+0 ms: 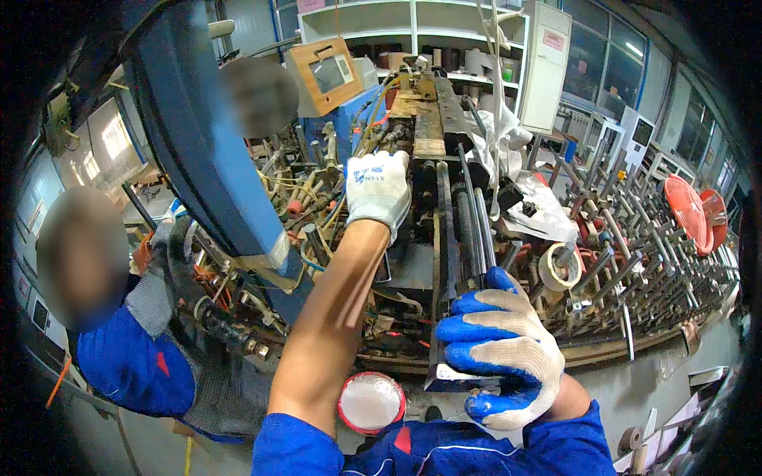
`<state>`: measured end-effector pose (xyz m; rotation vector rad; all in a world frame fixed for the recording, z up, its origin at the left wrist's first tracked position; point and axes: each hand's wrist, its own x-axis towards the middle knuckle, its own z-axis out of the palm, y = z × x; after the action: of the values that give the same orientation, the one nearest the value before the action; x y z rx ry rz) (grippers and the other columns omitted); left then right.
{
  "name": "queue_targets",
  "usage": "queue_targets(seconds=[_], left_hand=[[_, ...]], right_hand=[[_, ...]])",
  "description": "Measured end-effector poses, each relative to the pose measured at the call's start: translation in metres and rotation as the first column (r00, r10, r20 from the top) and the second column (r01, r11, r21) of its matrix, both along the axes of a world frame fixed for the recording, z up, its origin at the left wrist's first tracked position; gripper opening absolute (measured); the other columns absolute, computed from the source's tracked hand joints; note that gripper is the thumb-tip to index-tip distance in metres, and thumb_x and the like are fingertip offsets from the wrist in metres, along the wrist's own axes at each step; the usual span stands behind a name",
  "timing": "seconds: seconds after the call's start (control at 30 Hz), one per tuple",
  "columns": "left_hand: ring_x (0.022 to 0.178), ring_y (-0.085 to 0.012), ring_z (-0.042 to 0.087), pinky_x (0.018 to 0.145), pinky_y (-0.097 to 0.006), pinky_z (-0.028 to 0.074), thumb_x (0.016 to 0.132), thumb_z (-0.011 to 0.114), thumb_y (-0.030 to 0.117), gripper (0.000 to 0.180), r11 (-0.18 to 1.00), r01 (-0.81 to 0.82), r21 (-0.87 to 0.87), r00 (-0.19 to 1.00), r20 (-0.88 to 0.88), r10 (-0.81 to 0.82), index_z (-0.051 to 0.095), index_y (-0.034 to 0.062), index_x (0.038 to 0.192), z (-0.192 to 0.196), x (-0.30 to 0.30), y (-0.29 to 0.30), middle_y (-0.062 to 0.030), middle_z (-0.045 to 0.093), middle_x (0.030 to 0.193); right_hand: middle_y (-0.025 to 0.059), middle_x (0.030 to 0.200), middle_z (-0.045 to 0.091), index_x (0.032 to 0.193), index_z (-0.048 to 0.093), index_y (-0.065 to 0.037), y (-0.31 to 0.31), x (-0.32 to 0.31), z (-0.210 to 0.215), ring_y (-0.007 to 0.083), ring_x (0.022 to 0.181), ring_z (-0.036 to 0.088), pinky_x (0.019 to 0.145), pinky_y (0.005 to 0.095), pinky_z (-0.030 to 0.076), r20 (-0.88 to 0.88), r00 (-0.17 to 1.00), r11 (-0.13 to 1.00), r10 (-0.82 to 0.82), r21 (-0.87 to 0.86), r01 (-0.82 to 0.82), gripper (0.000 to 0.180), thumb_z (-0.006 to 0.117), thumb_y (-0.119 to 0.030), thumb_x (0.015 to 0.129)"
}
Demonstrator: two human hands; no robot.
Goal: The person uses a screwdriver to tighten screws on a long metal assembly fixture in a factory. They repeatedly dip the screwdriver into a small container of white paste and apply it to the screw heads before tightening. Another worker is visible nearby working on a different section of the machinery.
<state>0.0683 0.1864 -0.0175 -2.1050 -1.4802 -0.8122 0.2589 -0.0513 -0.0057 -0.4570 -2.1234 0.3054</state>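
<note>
My left hand (379,190), in a white knit glove, reaches into the middle of a machine beside its long metal frame. Its fingers curl down and away, and what they grip, if anything, is hidden by the back of the hand. Close by are metal fittings (389,136) and thin yellow hoses. Nearer to me, my right hand (512,349) wears a cream glove with blue-coated fingers. Those fingers bend over the near end of a long dark metal rail (446,254), the thumb below. Parallel steel rods (479,230) run along the rail's right side.
A co-worker in a blue sleeve (135,361) stands at the left, near a blue post (206,135). Racks of upright metal rods (627,262) fill the right, with a tape roll (559,267) and red discs (689,213). A red-rimmed white bucket (371,402) stands below.
</note>
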Motion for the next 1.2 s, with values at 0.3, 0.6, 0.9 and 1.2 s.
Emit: queue_targets(seconds=[0.3,0.6,0.9,1.2], left_hand=[[0.079,-0.0193,0.072,0.065,-0.034,0.059,0.102,0.059,0.018,0.023,0.724,0.688,-0.044,0.236,0.957,-0.166,0.071,0.0040,0.115,-0.013,-0.015,0.013,-0.0103,0.076,0.099],[0.067,-0.0232,0.069,0.052,-0.038,0.056,0.102,0.060,0.037,0.035,0.619,0.774,0.135,-0.231,0.970,0.077,0.068,0.0063,0.118,-0.030,-0.014,0.021,-0.0147,0.074,0.105],[0.075,-0.0242,0.070,0.059,-0.035,0.054,0.101,0.056,0.053,0.056,0.675,0.736,0.049,-0.199,0.969,0.146,0.067,0.0010,0.119,-0.041,-0.018,0.032,-0.0155,0.075,0.103],[0.100,-0.0194,0.066,0.086,-0.042,0.043,0.103,0.054,0.048,0.047,0.511,0.855,0.086,-0.236,0.943,0.236,0.070,0.0074,0.122,-0.045,-0.019,0.028,-0.0068,0.075,0.114]], right_hand=[[0.0134,0.129,0.069,0.122,0.068,-0.014,0.001,0.001,-0.003,0.0392,0.126,0.058,0.118,0.0607,0.025,0.024,1.000,1.000,-0.019,-0.003,0.019,0.056,0.081,-0.035,0.072],[0.0152,0.124,0.070,0.119,0.069,-0.013,0.006,0.007,-0.005,0.0412,0.122,0.059,0.116,0.0619,0.028,0.083,0.997,1.000,0.003,0.006,-0.003,0.054,0.080,-0.039,0.073],[0.0164,0.121,0.071,0.113,0.071,-0.011,0.006,0.006,-0.005,0.0419,0.119,0.061,0.116,0.0625,0.029,0.081,0.996,0.999,-0.033,0.029,0.031,0.053,0.080,-0.046,0.075],[0.0166,0.120,0.072,0.115,0.067,-0.013,0.007,0.003,-0.011,0.0429,0.116,0.061,0.114,0.0654,0.027,0.020,0.999,0.999,-0.036,0.035,0.036,0.055,0.080,-0.048,0.075]])
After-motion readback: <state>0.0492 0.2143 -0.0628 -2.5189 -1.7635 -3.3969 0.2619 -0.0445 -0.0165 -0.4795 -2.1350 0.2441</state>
